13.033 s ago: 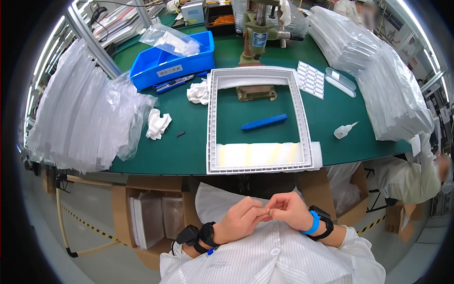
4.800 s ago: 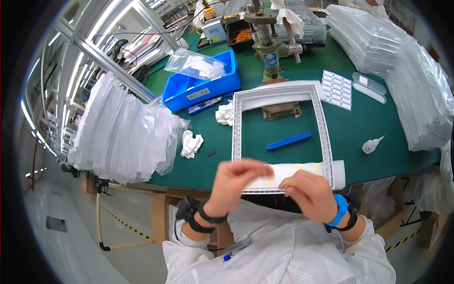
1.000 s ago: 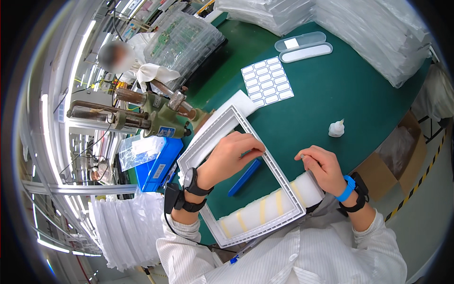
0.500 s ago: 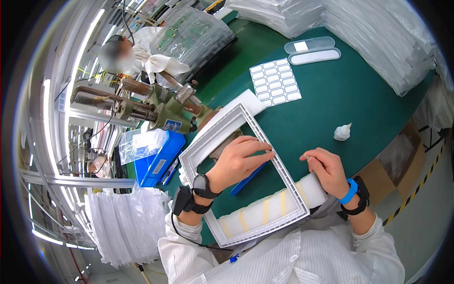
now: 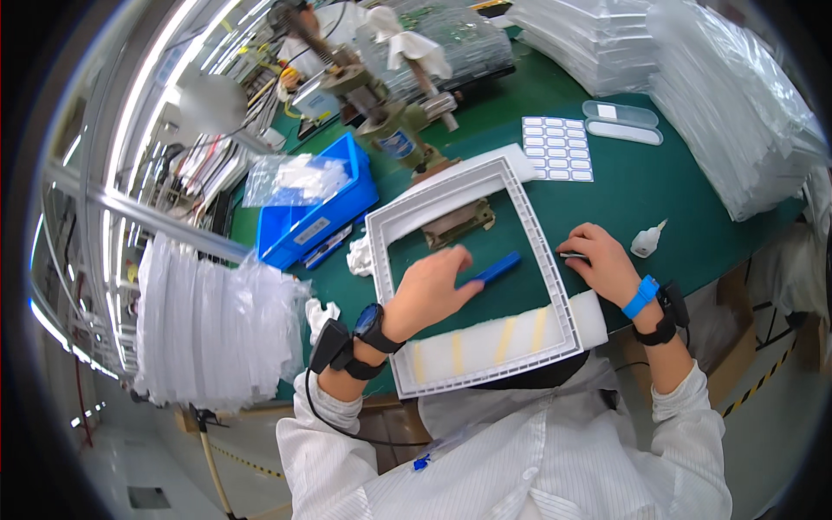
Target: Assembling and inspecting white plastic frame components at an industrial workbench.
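Note:
A white rectangular plastic frame [image 5: 530,227] lies tilted on the green table, with foam pads under its far and near sides. Over the frame's opening is my left hand [image 5: 433,293], a little blurred, its thumb and curled forefinger apart. By that thumb lies a slim blue tool [image 5: 501,267]; I cannot tell whether they touch. My right hand [image 5: 607,264], just outside the frame's right bar, pinches a small thin light-coloured piece [image 5: 572,255]. A small white dropper bottle [image 5: 646,243] stands to the right of this hand.
The near foam pad [image 5: 477,341] has yellow tape strips. A green bench press [image 5: 394,139] stands beyond the frame. A blue bin [image 5: 286,227] is at left, beside bagged sheets [image 5: 217,321]. A label sheet [image 5: 555,149], clear case [image 5: 624,132] and wrapped stacks [image 5: 737,113] sit at far right.
My left hand has left the frame's right bar and moved over the opening towards the blue tool. My right hand stays pinched beside the frame. The whole view has shifted and turned.

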The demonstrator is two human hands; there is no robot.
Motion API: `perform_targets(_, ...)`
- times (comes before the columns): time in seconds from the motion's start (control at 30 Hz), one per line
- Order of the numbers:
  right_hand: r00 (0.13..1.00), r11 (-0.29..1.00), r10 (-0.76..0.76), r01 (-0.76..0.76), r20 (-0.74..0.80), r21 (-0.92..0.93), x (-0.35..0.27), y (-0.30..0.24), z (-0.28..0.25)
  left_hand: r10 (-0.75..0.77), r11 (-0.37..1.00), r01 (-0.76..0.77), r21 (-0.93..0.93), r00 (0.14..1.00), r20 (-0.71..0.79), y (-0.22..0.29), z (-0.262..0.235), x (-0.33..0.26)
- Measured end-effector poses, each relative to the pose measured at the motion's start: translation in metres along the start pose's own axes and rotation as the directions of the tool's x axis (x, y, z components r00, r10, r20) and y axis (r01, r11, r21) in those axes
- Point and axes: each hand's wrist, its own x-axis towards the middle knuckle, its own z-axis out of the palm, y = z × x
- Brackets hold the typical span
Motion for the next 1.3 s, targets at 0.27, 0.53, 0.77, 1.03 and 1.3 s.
perform_targets(0.27,0.982,0.985,-0.134,0.119,-0.131,-0.123,0.009,-0.061,-0.021,-0.032,0.996,0.044,0.074,0.987,-0.157,-0.027,0.008,-0.041)
perform_targets(0.53,0.917,0.904,-0.332,0.243,0.221,0.352,0.049,-0.150,0.026,0.064,0.857,-0.247,-0.453,0.922,-0.383,0.004,-0.034,-0.079)
perform_targets(0.77,0.697,0.504,0.152,-0.664,0.700,0.552,0.096,-0.142,0.047,-0.278,0.751,-0.329,-0.573,0.630,-0.725,-0.030,0.000,-0.108)
perform_targets(1.03,0.670,0.354,0.395,-0.742,0.629,0.569,0.138,-0.115,0.080,-0.644,0.476,-0.250,-0.844,0.555,-0.527,-0.076,0.077,-0.166)
perform_targets(1.3,0.611,0.146,0.353,-0.784,0.708,0.603,0.150,-0.100,0.083,-0.591,0.494,-0.233,-0.838,0.617,-0.520,-0.079,0.078,-0.166)
